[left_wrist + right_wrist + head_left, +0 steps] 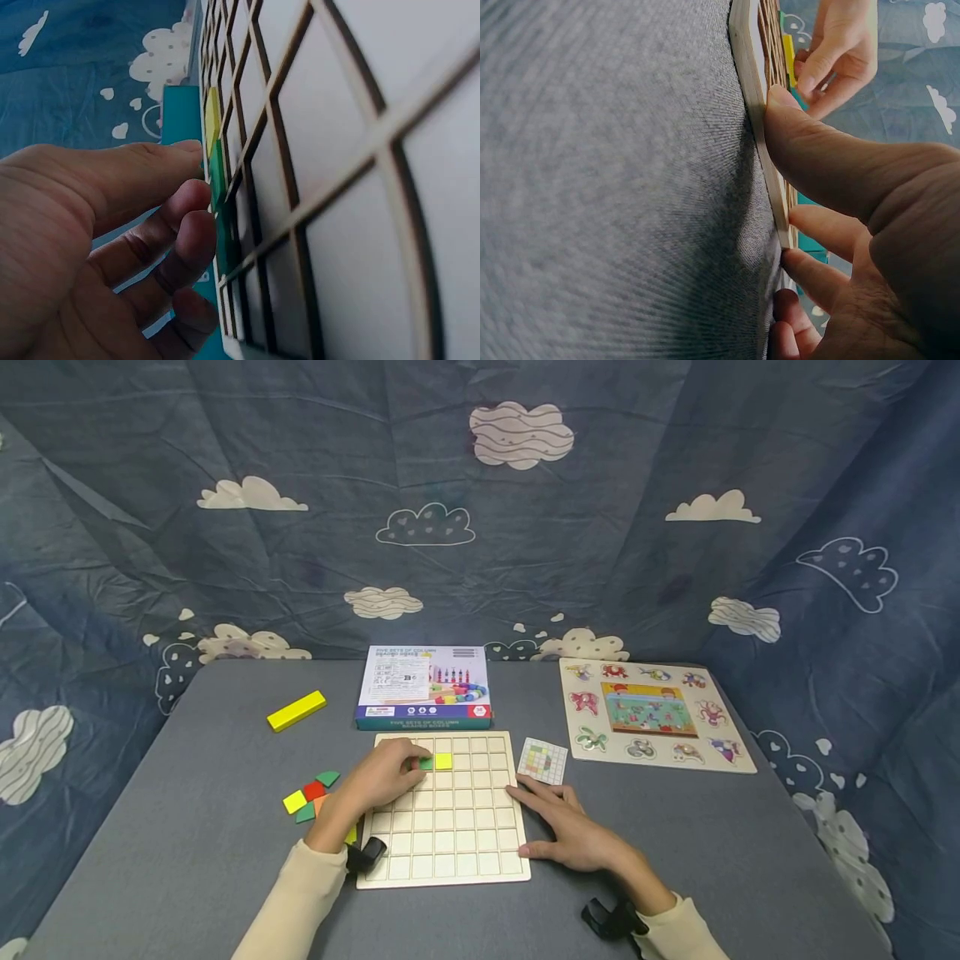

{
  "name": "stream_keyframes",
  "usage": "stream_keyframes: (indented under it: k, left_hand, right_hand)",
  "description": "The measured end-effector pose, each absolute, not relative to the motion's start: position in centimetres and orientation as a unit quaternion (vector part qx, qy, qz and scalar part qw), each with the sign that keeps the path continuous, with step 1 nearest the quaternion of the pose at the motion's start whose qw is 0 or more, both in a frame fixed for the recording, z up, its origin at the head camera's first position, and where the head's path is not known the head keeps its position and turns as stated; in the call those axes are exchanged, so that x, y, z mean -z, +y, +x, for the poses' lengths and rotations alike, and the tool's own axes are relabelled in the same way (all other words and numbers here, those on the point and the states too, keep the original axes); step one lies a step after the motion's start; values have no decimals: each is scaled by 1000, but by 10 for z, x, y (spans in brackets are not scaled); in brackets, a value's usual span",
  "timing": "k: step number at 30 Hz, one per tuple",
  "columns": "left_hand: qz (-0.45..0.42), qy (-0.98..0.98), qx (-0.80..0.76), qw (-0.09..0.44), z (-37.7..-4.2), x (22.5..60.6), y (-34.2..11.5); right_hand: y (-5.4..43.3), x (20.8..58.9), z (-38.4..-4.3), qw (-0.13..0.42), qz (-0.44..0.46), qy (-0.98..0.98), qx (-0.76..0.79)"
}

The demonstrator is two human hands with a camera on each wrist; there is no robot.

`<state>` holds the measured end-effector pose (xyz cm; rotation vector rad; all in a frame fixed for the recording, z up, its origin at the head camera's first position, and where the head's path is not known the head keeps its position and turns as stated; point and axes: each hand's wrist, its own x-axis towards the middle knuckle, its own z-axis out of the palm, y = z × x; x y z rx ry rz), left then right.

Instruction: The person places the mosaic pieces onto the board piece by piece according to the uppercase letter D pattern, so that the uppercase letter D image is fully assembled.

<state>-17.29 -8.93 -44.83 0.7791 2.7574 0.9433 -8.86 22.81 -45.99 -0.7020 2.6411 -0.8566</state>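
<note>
A wooden grid board (pixel 444 842) lies flat on the table with a yellow square tile (pixel 443 762) in an upper cell. My left hand (pixel 386 774) is over the board's upper left, thumb and fingers curled at a green tile (pixel 426 764) beside the yellow one. In the left wrist view, the thumb and fingertips are close against the green tile (pixel 217 176), and a darker green patch shows below it. My right hand (pixel 573 833) rests along the board's right edge, fingers extended; in the right wrist view its thumb lies on the rim.
Several loose tiles (pixel 295 802), yellow, red, orange and green, lie left of the board. A yellow bar (pixel 297 711) is farther back. Behind the board stands a toy box (pixel 423 687). A pattern card (pixel 542 761) and an animal puzzle board (pixel 652 717) lie to the right.
</note>
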Motion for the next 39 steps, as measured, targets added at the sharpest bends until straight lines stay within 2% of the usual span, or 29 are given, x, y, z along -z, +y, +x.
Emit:
stream_keyframes:
  k: [31, 39]
  left_hand:
    - [166, 937, -308, 18, -136, 421, -187]
    - [162, 935, -314, 32, -137, 421, -196]
  right_hand:
    - [228, 462, -91, 138, -246, 912, 297]
    - [228, 462, -90, 136, -244, 912, 299]
